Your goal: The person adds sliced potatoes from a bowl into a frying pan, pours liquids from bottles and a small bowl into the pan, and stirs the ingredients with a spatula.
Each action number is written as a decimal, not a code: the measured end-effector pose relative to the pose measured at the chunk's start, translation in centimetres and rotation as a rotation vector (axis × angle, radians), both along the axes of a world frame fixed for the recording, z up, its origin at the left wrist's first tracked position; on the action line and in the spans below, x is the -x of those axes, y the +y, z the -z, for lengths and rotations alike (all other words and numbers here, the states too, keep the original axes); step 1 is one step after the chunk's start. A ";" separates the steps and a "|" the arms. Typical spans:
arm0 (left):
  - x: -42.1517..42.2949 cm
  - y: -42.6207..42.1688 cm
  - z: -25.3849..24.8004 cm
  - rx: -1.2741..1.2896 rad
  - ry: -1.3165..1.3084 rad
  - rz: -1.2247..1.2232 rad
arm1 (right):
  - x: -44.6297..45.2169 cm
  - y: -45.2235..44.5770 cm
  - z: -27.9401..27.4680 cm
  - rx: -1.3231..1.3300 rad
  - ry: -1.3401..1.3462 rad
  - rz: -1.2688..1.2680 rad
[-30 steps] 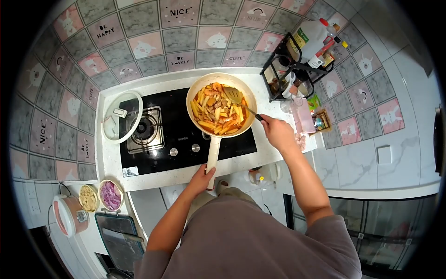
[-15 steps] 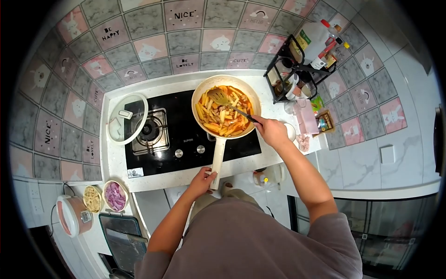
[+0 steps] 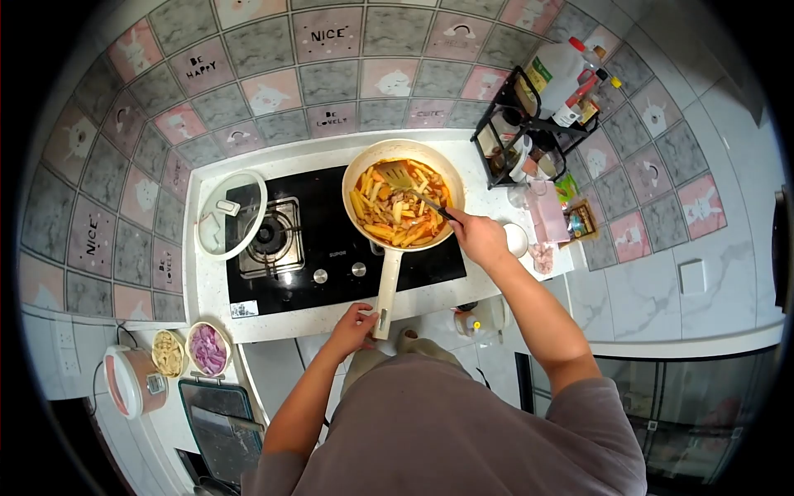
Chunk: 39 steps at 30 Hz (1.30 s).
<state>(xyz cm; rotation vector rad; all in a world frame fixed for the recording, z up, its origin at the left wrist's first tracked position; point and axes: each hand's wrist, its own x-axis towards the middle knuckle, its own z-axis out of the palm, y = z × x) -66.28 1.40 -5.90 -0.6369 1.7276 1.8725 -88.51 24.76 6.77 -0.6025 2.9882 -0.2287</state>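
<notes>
A cream frying pan [image 3: 355, 218] stands on the right side of the black gas stove [image 3: 331, 207]. In it lie yellow strips and pieces of food [image 3: 401, 229] in a reddish-orange sauce. My right hand [image 3: 480, 237] is closed round the dark handle of a slotted spatula [image 3: 399, 174], its head among the food at the pan's upper middle. My left hand [image 3: 351, 329] is at the left edge near the end of the pan's pale handle [image 3: 387, 289], its fingers bent against it.
A glass lid [image 3: 240, 186] leans by the left burner [image 3: 270, 236]. Bowls of chopped purple onion [image 3: 208, 349] and pale pieces [image 3: 168, 354] sit lower left, near a cleaver-like blade on a cutting board [image 3: 217, 413]. A black rack [image 3: 496, 140] with bottles stands right, beside a white bowl [image 3: 516, 240].
The spatula head has shifted slightly right and down in the pan. My left hand has slid a little left, with less of the fingers over the handle. The view has tilted slightly.
</notes>
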 end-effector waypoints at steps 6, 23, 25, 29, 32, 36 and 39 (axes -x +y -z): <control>-0.5 -0.1 0.9 0.007 0.058 -0.113 | -4.5 2.3 -0.1 0.247 -0.054 0.177; 3.4 0.8 -1.2 0.338 0.347 -0.238 | -13.9 9.2 5.4 1.353 -1.031 0.480; 3.7 1.1 -1.2 0.321 0.329 -0.261 | -14.6 8.4 4.7 1.337 -0.987 0.473; 3.2 1.8 -1.0 0.346 0.338 -0.271 | -13.8 7.7 5.3 1.396 -1.080 0.418; 2.7 2.0 -0.4 0.361 0.366 -0.265 | -12.7 5.6 6.7 1.317 -1.133 0.405; 1.9 2.1 0.9 0.387 0.360 -0.277 | -11.8 3.2 7.6 1.156 -1.223 0.439; 1.0 2.2 1.4 0.425 0.353 -0.283 | -12.0 2.9 8.8 1.103 -1.358 0.308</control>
